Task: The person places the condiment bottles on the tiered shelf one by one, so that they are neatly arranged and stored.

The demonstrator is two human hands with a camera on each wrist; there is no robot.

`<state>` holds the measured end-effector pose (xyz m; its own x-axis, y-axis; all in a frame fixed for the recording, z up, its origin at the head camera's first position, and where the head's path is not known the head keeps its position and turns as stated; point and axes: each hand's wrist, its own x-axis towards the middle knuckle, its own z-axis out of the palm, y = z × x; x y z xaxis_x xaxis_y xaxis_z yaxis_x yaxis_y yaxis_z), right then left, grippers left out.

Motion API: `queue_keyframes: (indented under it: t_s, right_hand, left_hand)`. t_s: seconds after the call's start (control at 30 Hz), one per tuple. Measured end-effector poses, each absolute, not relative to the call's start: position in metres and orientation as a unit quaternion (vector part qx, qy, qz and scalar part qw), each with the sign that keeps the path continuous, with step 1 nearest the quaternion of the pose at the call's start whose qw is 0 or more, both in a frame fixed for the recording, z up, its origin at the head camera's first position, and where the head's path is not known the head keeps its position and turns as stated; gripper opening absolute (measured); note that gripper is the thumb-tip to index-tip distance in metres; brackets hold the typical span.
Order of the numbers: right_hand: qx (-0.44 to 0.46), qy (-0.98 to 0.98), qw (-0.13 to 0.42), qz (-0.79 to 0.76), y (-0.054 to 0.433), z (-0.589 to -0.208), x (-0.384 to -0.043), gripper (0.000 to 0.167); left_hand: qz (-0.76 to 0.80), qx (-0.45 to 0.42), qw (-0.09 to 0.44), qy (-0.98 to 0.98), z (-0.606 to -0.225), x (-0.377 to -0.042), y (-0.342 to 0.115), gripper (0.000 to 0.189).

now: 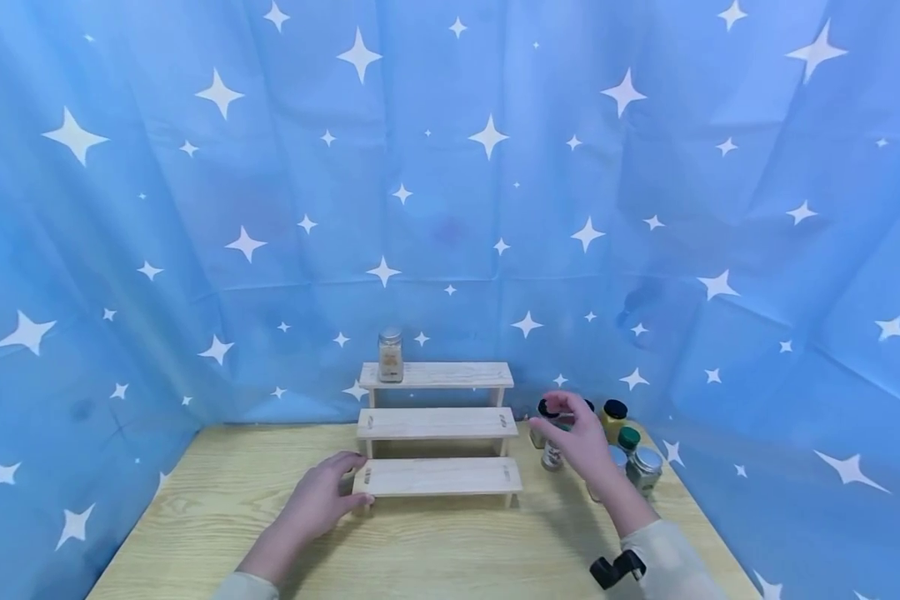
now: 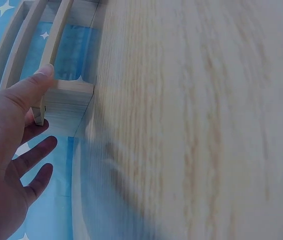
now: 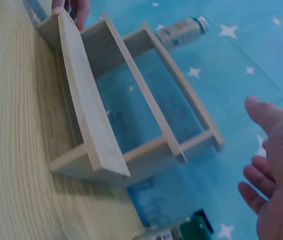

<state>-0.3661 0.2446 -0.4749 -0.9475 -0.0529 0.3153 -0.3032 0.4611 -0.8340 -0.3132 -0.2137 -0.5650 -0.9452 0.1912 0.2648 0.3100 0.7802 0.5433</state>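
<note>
A three-tier wooden step shelf stands on the table. My left hand grips the left end of its lowest tier; in the left wrist view the thumb lies along the board with a finger on its other side. A glass spice jar with pale contents and a metal lid stands on the top tier, left of its middle. My right hand, fingers loosely bent and holding nothing, hovers over several spice jars right of the shelf. It partly hides a small jar and a black-lidded jar.
Beyond the right hand stand a yellow jar with a black lid, a green-capped jar and a silver-lidded jar, close together near the table's right edge. A blue star-patterned curtain hangs right behind the wooden table.
</note>
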Motion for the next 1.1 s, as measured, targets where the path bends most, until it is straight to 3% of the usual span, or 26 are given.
queue_keyframes:
  t_s: [0.33,0.5,1.1]
  right_hand:
    - [0.1,-0.872,0.209,0.431,0.294,-0.485,-0.345,0.044]
    - [0.103,-0.891,0.237,0.373,0.316,-0.493,-0.334,0.046]
    - [0.029,-0.923,0.208,0.321,0.33,-0.522,-0.323,0.062]
  left_hand:
    - [-0.306,-0.131,0.092,-0.938,-0.566,-0.314,-0.214,0.071]
    - [-0.306,-0.125,0.089,-0.94,-0.565,-0.315,-0.213,0.07]
    - [-0.317,-0.119,0.074,-0.938,-0.565,-0.315,-0.212,0.067]
